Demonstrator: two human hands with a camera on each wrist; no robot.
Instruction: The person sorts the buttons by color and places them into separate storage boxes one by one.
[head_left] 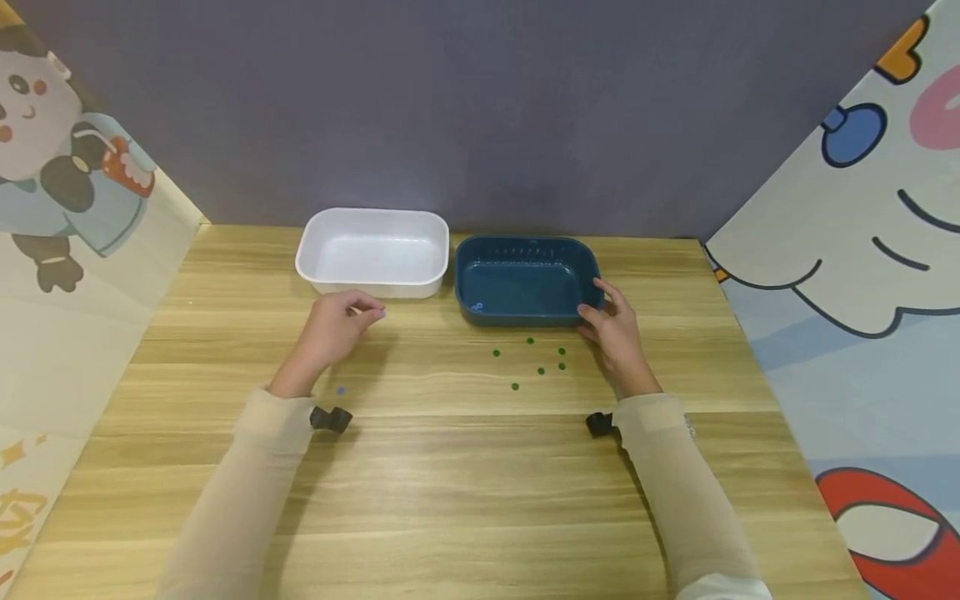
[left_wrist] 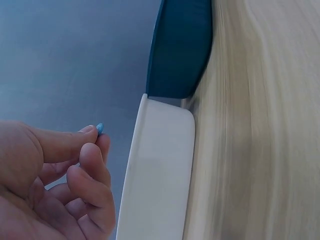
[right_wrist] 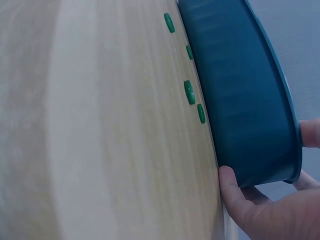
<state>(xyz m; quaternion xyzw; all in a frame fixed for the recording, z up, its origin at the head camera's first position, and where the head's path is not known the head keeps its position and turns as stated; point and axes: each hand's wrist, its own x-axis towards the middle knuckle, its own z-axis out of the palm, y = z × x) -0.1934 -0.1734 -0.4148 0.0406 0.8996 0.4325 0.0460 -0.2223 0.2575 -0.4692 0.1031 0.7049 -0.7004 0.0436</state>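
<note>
Between the thumb and index fingertips of my left hand (head_left: 335, 331) is a small light-blue disc (left_wrist: 100, 129), raised in front of the white basin (head_left: 375, 288). My right hand (head_left: 617, 337) grips the near right corner of the dark teal basin (head_left: 525, 320), with fingers on its rim and low on its side. A few small blue pieces (head_left: 477, 307) lie inside the teal basin at its near left corner. Several small green discs (head_left: 541, 371) are scattered on the table before that basin. One more blue disc (head_left: 341, 390) lies on the table below my left wrist.
The two basins stand side by side near the back of the wooden table (head_left: 465, 500), close to a grey wall panel (head_left: 450, 117). Cartoon-printed panels (head_left: 885, 267) flank the table on both sides. Each wrist carries a small black camera mount (head_left: 331, 419).
</note>
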